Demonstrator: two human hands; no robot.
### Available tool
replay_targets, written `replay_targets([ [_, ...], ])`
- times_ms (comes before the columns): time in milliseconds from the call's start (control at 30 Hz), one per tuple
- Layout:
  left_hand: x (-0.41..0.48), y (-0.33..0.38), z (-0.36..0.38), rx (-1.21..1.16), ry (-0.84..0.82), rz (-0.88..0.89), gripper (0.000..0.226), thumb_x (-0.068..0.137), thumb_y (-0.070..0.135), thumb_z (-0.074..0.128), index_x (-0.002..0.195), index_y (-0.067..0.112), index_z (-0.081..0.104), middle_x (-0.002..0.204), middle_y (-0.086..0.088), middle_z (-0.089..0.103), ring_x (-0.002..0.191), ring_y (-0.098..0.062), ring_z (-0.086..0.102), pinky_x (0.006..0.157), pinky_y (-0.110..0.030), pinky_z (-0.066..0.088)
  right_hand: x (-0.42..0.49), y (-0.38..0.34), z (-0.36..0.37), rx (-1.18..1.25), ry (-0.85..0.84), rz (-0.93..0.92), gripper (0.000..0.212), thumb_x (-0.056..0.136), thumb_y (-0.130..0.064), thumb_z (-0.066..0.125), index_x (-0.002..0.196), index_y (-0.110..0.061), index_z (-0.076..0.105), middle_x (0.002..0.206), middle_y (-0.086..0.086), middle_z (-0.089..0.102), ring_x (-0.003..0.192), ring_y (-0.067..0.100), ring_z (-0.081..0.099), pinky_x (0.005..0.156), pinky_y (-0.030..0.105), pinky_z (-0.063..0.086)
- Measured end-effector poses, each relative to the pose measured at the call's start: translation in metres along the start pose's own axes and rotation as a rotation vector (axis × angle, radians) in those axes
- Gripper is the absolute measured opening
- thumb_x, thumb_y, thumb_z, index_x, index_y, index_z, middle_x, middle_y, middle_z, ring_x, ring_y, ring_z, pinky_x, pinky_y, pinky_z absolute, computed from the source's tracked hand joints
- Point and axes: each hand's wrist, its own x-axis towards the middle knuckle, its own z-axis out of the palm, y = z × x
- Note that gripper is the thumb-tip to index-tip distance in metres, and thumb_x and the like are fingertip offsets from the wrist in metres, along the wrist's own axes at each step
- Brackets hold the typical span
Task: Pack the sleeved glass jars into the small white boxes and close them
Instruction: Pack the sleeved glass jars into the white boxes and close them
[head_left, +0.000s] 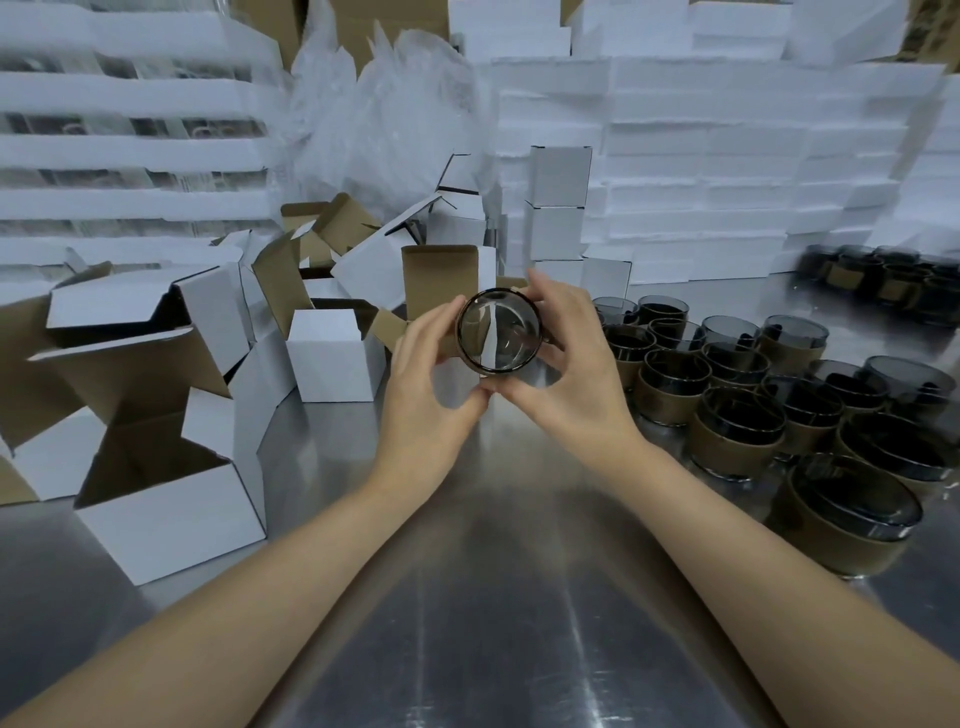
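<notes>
Two bare forearms (270, 587) reach from the near edge across the steel tabletop (493, 639); along its far edge closed white boxes (727, 182) stand stacked high, cut off at the top, with crumpled clear plastic (384, 104) between the stacks; down the left edge lies a jumble of open small boxes (171, 499), white outside, brown inside, flaps up; toward the right edge stand many sleeved glass jars (737, 415), dark glass in brown bands, and a blurred second cluster (878, 280) sits in the far right corner; at the middle, the left hand (431, 379) and right hand (576, 364) hold one jar (498, 332) between them, tipped on its side, a round end facing the camera; curled fingers wrap each side and the thumbs nearly meet beneath it; its sleeve is mostly hidden by fingers; just behind it an open box (439, 280) has its brown flap raised, and whether the jar sits inside it cannot be told.
</notes>
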Motion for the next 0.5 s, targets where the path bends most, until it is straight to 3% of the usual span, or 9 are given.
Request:
replay_targets([
  [100, 0.0003, 0.0024, -0.0001, -0.010, -0.004, 0.008, 0.075, 0.072, -0.005, 0.074, 0.134, 0.027, 0.045, 0.132, 0.008, 0.049, 0.127, -0.014, 0.046, 0.107, -0.040, 0.040, 0.0007, -0.0005, 0.0008, -0.057, 0.012, -0.026, 0.074, 0.065, -0.001, 0.085, 0.130, -0.003, 0.050, 0.123, 0.000, 0.040, 0.122, 0.015, 0.046, 0.099, 0.037, 0.050],
  [200, 0.0004, 0.0034, -0.0006, -0.008, -0.016, 0.020, 0.078, 0.073, -0.009, 0.069, 0.130, 0.037, 0.043, 0.130, 0.021, 0.046, 0.128, -0.010, 0.045, 0.108, -0.036, 0.040, 0.0003, -0.0004, 0.0011, -0.080, 0.026, -0.035, 0.073, 0.063, -0.002, 0.087, 0.125, 0.000, 0.051, 0.123, 0.010, 0.041, 0.119, 0.017, 0.046, 0.096, 0.035, 0.050],
  [367, 0.0005, 0.0008, -0.0006, 0.002, 0.001, 0.050, 0.074, 0.072, -0.013, 0.065, 0.128, 0.031, 0.046, 0.129, 0.023, 0.045, 0.126, -0.014, 0.046, 0.107, -0.037, 0.040, -0.0006, 0.0001, 0.0016, -0.127, 0.019, -0.058, 0.071, 0.063, -0.004, 0.088, 0.124, 0.000, 0.051, 0.122, 0.009, 0.041, 0.117, 0.009, 0.044, 0.096, 0.034, 0.050],
  [500, 0.0000, -0.0017, -0.0005, 0.030, -0.007, 0.070, 0.075, 0.070, -0.017, 0.061, 0.131, 0.024, 0.047, 0.129, 0.021, 0.045, 0.127, -0.013, 0.045, 0.108, -0.030, 0.039, -0.0008, -0.0029, 0.0010, -0.111, 0.004, -0.056, 0.072, 0.063, -0.006, 0.088, 0.124, -0.002, 0.050, 0.121, 0.005, 0.042, 0.115, 0.005, 0.044, 0.095, 0.030, 0.050],
])
